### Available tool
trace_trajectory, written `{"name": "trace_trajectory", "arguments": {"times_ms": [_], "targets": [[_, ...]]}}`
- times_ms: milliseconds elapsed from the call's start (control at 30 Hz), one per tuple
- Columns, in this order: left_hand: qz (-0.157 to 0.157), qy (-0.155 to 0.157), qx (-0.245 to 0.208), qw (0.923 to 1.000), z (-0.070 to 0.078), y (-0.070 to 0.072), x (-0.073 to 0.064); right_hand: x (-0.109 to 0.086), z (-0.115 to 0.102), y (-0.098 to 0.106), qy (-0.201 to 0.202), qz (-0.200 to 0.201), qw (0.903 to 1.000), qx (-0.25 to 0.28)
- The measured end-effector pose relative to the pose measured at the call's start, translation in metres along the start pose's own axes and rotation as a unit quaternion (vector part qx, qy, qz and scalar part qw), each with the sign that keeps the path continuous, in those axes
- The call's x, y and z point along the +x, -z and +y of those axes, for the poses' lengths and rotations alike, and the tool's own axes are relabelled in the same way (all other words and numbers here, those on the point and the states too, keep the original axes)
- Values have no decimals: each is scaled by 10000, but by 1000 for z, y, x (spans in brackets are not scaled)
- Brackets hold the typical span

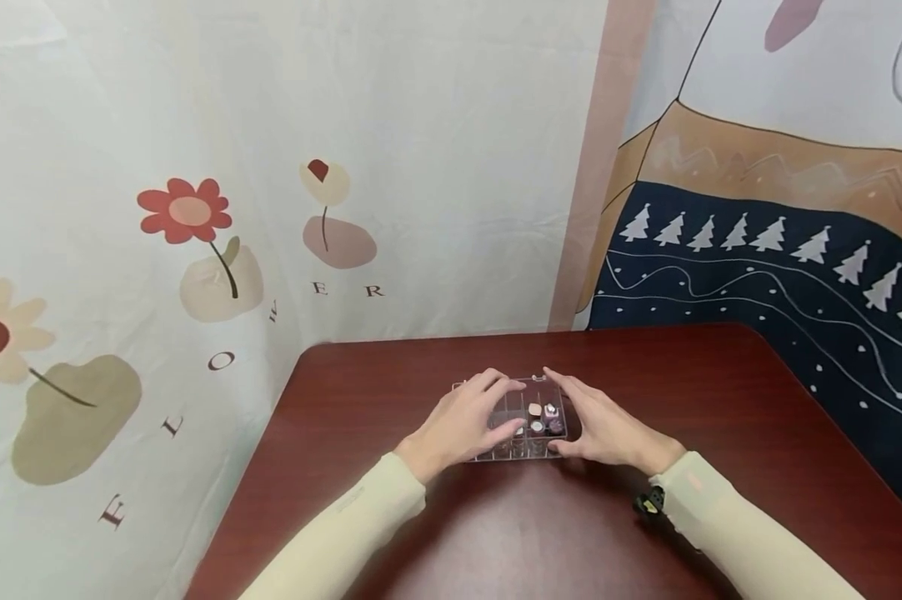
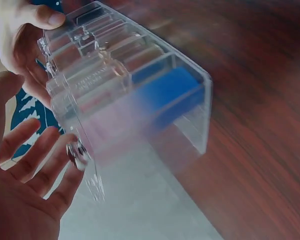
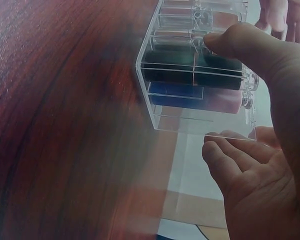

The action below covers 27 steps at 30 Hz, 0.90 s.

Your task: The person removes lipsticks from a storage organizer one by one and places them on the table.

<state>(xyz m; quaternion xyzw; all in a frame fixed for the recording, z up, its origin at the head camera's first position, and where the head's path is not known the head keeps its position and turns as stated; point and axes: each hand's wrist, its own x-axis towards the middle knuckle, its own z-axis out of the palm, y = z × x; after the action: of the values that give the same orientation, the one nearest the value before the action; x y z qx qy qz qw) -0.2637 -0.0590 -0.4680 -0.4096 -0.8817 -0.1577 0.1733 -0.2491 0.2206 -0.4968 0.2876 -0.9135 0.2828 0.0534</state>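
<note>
An indoor corner with fabric-covered walls; whether a home or a studio cannot be told. Pale cloth (image 1: pixel 451 108), faintly creased, fills the upper left, printed with a red flower (image 1: pixel 190 211) and scattered letters. Navy cloth (image 1: pixel 691 287) with white fir trees (image 1: pixel 770 235) covers the right. A glossy reddish-brown tabletop (image 1: pixel 511 542), round-cornered, stands against both, at lower centre.

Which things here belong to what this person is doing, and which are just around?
In the job:
- clear case
- blue item inside
- left hand
- right hand

Just around:
- table
- flower-printed backdrop
- tree-printed backdrop
</note>
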Motion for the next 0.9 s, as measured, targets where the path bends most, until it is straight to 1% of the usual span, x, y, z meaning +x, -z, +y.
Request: {"name": "trace_trajectory", "arguments": {"times_ms": [167, 233, 333, 600, 900], "targets": [[-253, 127, -184, 9994, 3, -7, 16, 1, 0, 1, 102, 40, 9999, -12], [-401, 168, -249, 9987, 4, -11, 19, -1, 0, -1, 95, 34, 9999, -7], [-524, 167, -240, 9982, 5, -15, 25, -1, 0, -2, 76, 58, 9999, -37], [-741, 273, -283, 9965, 2, -15, 29, 4, 2, -3, 126, -14, 9999, -110], [-923, 168, -416, 9947, 2, -18, 31, 1, 3, -2, 19, -6, 10000, -67]]}}
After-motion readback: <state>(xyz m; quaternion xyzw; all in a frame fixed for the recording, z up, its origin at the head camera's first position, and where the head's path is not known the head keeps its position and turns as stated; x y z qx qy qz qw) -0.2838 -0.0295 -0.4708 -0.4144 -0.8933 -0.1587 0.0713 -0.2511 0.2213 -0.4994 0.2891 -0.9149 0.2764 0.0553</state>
